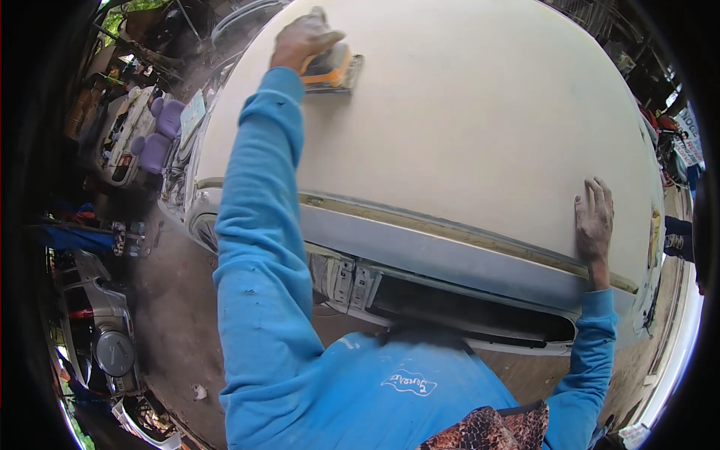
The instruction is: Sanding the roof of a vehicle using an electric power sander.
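Observation:
My left hand [304, 41] grips an orange and dark sanding tool [330, 71] that rests on the broad, pale, matte car roof [465, 105], at the upper left of the head view. My left arm, in a blue sleeve, stretches up across the roof's edge. My right hand [596, 221] lies on the right side of the roof near its lower edge, fingers apart with nothing in them. Below it runs a grooved roof rail with a grey strip [420, 236], and under that a dark opening in the car body.
Purple seats [161, 142] and loose car parts stand at the left. A silver vehicle with a spare-wheel cover [114, 352] is at lower left on the dirt floor [180, 300]. A person's dark-clothed leg [675, 232] and signs show at the far right.

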Available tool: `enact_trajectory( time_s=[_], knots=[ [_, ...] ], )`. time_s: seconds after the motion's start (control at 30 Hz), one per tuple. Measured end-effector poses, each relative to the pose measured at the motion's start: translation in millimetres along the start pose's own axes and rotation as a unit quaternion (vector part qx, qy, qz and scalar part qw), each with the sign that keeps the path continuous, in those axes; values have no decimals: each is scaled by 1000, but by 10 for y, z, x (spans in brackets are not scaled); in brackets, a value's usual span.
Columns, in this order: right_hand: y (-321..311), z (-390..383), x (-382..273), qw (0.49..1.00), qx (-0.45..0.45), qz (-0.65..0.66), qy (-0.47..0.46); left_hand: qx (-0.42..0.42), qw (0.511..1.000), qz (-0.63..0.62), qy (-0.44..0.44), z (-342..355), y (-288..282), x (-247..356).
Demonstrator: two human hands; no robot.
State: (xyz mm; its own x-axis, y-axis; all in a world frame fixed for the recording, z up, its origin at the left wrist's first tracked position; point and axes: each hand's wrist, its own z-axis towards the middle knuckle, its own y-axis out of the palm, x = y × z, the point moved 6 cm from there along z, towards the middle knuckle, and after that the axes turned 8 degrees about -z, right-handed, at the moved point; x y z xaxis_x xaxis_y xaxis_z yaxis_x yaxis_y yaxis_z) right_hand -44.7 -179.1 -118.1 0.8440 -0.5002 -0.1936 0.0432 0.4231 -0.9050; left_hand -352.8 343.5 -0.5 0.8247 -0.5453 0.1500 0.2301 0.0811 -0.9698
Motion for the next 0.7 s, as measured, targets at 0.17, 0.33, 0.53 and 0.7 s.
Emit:
enact_trajectory(
  time_s=[0.17, 0.33, 0.53, 0.7],
  knots=[
    [-7, -1, 13, 1000, -5, 3, -6, -44, 993, -72, 84, -205, 216, 1715],
    [25, 6, 76, 1000, 7, 23, -20, 9, 972, -97, 212, -915, 199, 2978],
    [29, 2, 146, 998, 3, 56, -10, -50, 963, -63, 257, -1366, 206, 2926],
    [44, -3, 117, 998, 6, 67, -10, 38, 990, 2, 135, -1199, 48, 1546]
  ],
)
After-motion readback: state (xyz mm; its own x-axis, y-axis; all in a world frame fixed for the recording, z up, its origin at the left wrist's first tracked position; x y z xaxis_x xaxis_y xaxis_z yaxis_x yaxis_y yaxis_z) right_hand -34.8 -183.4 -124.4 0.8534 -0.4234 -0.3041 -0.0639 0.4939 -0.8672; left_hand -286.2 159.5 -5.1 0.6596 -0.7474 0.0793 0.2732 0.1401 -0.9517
